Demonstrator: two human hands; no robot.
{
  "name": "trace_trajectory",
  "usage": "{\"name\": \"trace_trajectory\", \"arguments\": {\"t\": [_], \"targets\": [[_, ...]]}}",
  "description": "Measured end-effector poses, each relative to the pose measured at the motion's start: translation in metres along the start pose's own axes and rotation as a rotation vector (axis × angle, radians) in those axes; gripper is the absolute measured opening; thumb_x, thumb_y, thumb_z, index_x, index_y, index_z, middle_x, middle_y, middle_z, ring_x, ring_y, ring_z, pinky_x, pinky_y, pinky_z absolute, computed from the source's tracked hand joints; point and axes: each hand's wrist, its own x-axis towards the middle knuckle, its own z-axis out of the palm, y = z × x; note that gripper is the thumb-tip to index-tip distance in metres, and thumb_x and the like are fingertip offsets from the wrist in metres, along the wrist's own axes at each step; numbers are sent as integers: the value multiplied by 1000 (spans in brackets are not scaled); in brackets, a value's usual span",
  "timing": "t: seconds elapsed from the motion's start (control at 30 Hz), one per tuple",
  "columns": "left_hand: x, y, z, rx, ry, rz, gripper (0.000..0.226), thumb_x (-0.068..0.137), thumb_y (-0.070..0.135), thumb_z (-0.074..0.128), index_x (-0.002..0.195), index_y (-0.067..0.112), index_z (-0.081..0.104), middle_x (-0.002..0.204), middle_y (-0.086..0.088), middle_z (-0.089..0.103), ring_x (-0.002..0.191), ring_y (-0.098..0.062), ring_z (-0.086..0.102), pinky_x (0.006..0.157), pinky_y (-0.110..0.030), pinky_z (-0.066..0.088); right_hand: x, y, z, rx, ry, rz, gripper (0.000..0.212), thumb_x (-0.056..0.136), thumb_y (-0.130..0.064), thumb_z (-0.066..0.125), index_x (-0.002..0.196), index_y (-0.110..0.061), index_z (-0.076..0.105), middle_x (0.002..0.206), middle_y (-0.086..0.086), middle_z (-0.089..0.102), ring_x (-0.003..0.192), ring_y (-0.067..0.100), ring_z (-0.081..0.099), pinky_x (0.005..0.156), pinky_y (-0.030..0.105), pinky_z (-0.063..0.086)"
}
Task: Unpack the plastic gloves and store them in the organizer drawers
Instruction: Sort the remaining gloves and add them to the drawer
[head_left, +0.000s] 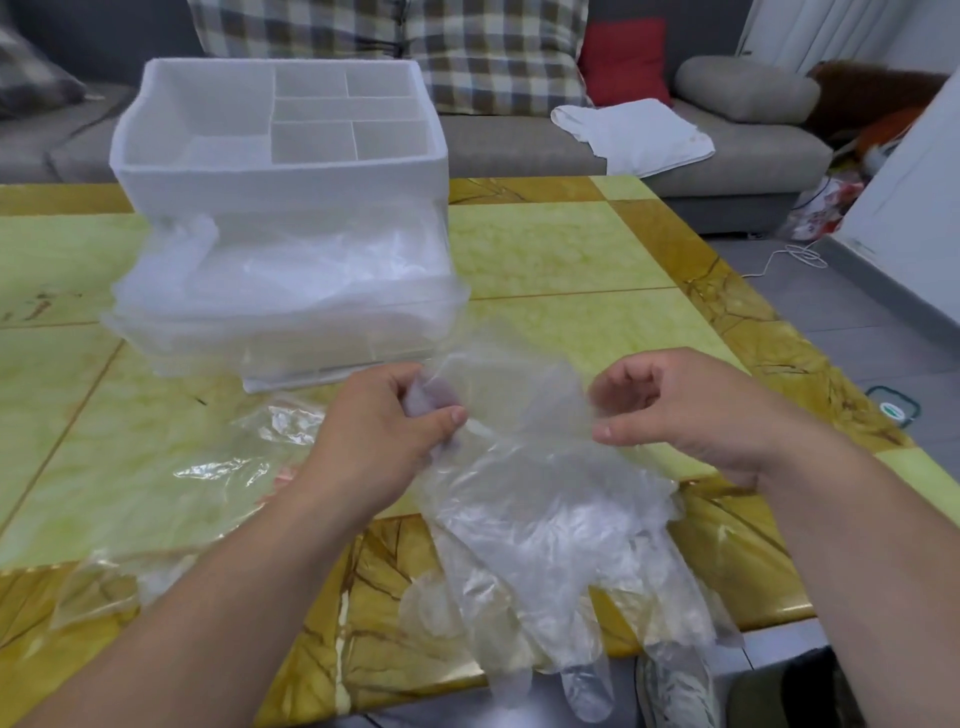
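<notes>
Two hands, one organizer, one bundle of gloves between the hands. Left hand (395, 415) closed around the bunched cuff end of the gloves (545, 499), thumb pressed over the film. Right hand (675, 410) pinching the opposite edge of the same bundle between thumb and curled fingers. Number of gloves in the bundle impossible to count: layers too thin and clear.

One organizer (280, 187), white and translucent, at the far left of the table (571, 249); six open compartments on top, one large and five small. One drawer (363, 306) pulled forward beneath, holding a heap of gloves (291, 275); further tiers below, count unclear.

Clear wrapper (234, 457) lying flat on the table, left of the left forearm. Behind the table, a grey sofa (519, 145) with two plaid cushions (467, 47), one red cushion (623, 57), one grey cushion (743, 88) and one white cloth (634, 135). One white cable (789, 257) on the floor at right. One shoe (670, 686) below the table's near edge.

In the way: left hand hiding the cuff end; top of the bundle overlapping the drawer's front right corner.

Gloves held over the near part of the table, just in front of the drawer, fingers hanging past the table edge. Transparent, faintly milky, crinkled, glossy in the light.
</notes>
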Motion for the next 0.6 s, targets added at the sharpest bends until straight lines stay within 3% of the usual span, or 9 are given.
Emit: {"name": "trace_trajectory", "arguments": {"t": [0.07, 0.2, 0.3, 0.37, 0.5, 0.6], "targets": [[0, 1, 0, -45, -20, -18, 5, 82, 6, 78, 84, 5, 74, 64, -5, 71, 48, -5, 59, 45, -16, 43, 0, -1, 2, 24, 8, 18, 26, 71, -28, 87, 92, -24, 73, 85, -7, 76, 81, 5, 71, 75, 23, 50], [0, -2, -1, -125, -44, -85, 9, 81, 6, 79, 87, 4, 73, 66, -9, 69, 50, -12, 55, 44, -20, 41, 1, 0, 5, -28, 25, 70, 37, 73, -17, 87, 104, -26, 68, 82, 0, 75, 70, 10, 71, 68, 26, 48], [1, -3, -1, -200, -52, -137, 9, 81, 1, 77, 88, -1, 71, 64, -9, 66, 43, -9, 51, 41, -18, 37, 1, -2, 5, -92, 66, 17, 50, 72, -12, 86, 114, -30, 66, 98, -6, 71, 93, 4, 67, 75, 23, 50], [1, -3, 0, -206, -54, -149, 9, 81, -1, 77, 87, -3, 70, 63, -10, 64, 40, -9, 48, 40, -18, 36, -1, -6, 8, -58, 115, -102, 54, 73, -20, 85, 121, -34, 64, 112, -13, 66, 109, -2, 60, 85, 23, 48], [0, -5, 6, -161, -71, -142, 10, 79, 2, 79, 83, -2, 70, 62, -12, 65, 45, -14, 50, 42, -19, 38, 3, -15, 33, 34, 237, -215, 44, 75, -43, 81, 115, -31, 67, 110, -19, 67, 108, -6, 58, 87, 15, 44], [-2, -5, 9, -86, -86, -118, 9, 78, 5, 81, 80, 5, 72, 64, -9, 69, 51, -13, 57, 45, -18, 40, 12, -15, 47, -76, 284, -230, 17, 78, -32, 81, 92, -29, 72, 95, -15, 70, 88, -4, 62, 71, 8, 42]]}}
